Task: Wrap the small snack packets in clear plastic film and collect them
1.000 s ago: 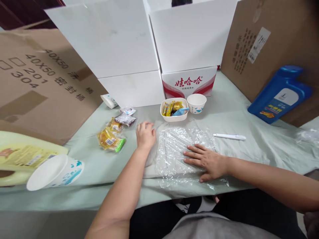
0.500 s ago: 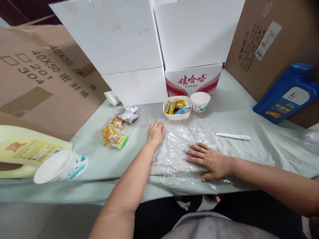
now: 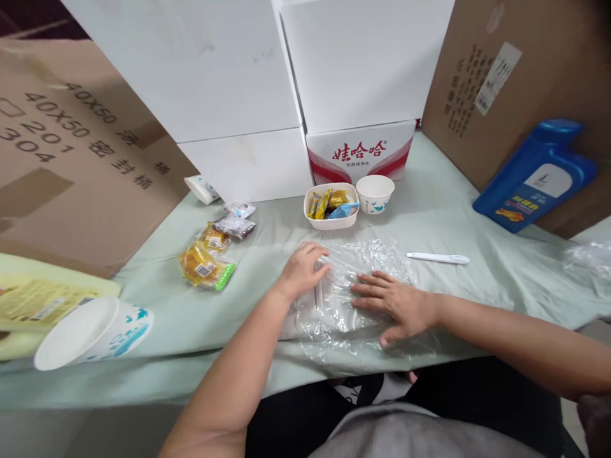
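A crinkled clear plastic sheet lies on the cloth in front of me, with a fold standing along its left part. My left hand is at its upper left edge, fingers curled and thumb bent in, gripping the film. Flat on the right half of the plastic rests my right hand, its fingers spread. Beyond the sheet stands a white tray of wrapped snacks, beside a white paper cup. A white utility knife lies right of the plastic.
Packaged snacks lie to the left. A large paper cup lies tipped near a yellow bottle. At right a blue bottle leans near a brown carton. White boxes stand at the back.
My left hand has moved rightward over the sheet, drawing its left edge inward into a fold. My right hand stays flat on the plastic. The view has shifted slightly.
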Demonstrator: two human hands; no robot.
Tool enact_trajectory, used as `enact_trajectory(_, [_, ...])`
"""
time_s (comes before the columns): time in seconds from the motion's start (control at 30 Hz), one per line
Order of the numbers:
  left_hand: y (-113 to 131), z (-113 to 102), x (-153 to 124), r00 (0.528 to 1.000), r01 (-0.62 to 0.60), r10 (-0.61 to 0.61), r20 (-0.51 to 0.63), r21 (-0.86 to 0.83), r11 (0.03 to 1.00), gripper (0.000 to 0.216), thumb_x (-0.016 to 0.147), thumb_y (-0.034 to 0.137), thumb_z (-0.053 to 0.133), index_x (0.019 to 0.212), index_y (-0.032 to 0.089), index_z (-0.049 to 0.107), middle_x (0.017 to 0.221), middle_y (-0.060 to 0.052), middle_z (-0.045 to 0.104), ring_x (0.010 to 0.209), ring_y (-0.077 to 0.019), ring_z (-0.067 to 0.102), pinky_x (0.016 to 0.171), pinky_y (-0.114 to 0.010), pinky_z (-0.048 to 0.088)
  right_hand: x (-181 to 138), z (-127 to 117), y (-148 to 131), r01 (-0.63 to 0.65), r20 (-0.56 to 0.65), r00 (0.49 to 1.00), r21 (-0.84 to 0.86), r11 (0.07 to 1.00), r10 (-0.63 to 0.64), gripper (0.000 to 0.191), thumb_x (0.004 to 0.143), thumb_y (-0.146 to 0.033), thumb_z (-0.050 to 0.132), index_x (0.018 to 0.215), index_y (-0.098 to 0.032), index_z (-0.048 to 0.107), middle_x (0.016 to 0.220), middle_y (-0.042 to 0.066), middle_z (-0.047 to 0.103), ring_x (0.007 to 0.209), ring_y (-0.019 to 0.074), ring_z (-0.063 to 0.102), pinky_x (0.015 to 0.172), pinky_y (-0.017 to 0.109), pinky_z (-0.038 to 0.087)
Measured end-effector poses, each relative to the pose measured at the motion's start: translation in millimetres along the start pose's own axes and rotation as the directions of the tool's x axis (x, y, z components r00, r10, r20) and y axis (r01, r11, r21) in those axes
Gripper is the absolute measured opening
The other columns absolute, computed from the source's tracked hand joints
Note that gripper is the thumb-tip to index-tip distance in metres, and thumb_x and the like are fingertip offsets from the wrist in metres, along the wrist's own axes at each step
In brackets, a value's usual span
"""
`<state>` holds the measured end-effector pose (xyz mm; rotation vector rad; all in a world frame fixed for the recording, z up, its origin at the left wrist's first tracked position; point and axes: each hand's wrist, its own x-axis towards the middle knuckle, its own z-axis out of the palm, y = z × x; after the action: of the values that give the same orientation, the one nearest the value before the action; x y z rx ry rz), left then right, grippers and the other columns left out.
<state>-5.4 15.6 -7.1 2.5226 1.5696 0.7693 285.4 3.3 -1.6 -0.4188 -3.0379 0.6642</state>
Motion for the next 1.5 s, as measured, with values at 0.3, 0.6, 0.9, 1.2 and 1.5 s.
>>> enact_trajectory(0.3, [2,9,-7,0.971,0.055,-0.071,0.227,0.072,0.996,0.044,0.078,0.041,0.069,0.117,0.024,0.061,0.135,-0.010,0.051,0.129,-0.0323,0.041,0.106,-0.052,0.036,-4,-28,72,-0.479,-0.344,0.847,-0.162,0.863,0.405,0.055,0.095,-0.052,0.039,0.135,-0.017,0.052,0.141,0.017,0.051,0.129,0.0309,0.047,0.105,0.050,0.036])
enact_trajectory(0.6, [-4,6,-3,0.997,0.082,-0.082,-0.008,0.058,0.995,0.029,0.085,0.031,0.059,0.112,0.019,0.064,0.125,-0.013,0.057,0.122,-0.0303,0.049,0.106,-0.049,0.038,-42,-47,86,-0.563,-0.503,0.746,-0.128,0.817,0.436,0.050,0.097,-0.049,0.034,0.125,-0.017,0.060,0.131,0.015,0.058,0.125,0.0314,0.047,0.103,0.051,0.037])
enact_trajectory(0.9, [60,-34,-18,0.849,0.093,0.176,0.499,-0.469,0.878,0.014,0.079,0.035,0.069,0.077,0.022,0.069,0.078,0.000,0.064,0.071,-0.0140,0.060,0.067,-0.026,0.047,-67,22,-34,-0.009,-0.139,0.990,-0.070,0.998,-0.001,0.051,0.088,-0.044,0.057,0.133,-0.021,0.053,0.128,0.014,0.056,0.117,0.0300,0.049,0.098,0.049,0.038])
enact_trajectory(1.2, [81,-24,-32,0.785,-0.074,0.123,0.607,-0.105,0.992,0.044,0.056,0.038,0.085,0.085,0.022,0.056,0.092,-0.003,0.057,0.090,-0.0235,0.054,0.073,-0.031,0.044,-79,7,-17,-0.297,-0.414,0.825,0.263,0.918,0.385,0.018,0.096,-0.029,0.042,0.096,-0.021,0.058,0.089,0.007,0.066,0.080,0.0175,0.063,0.070,0.032,0.053])
enact_trajectory(1.5, [59,-45,-28,0.799,0.182,0.046,0.599,-0.314,0.932,0.013,0.072,0.011,0.047,0.074,0.021,0.055,0.076,0.000,0.061,0.072,-0.0150,0.058,0.066,-0.026,0.047,-85,-4,-5,-0.166,-0.181,0.962,0.198,0.966,0.203,0.064,0.076,-0.059,0.068,0.124,-0.019,0.057,0.123,0.014,0.058,0.115,0.0282,0.053,0.098,0.045,0.045])
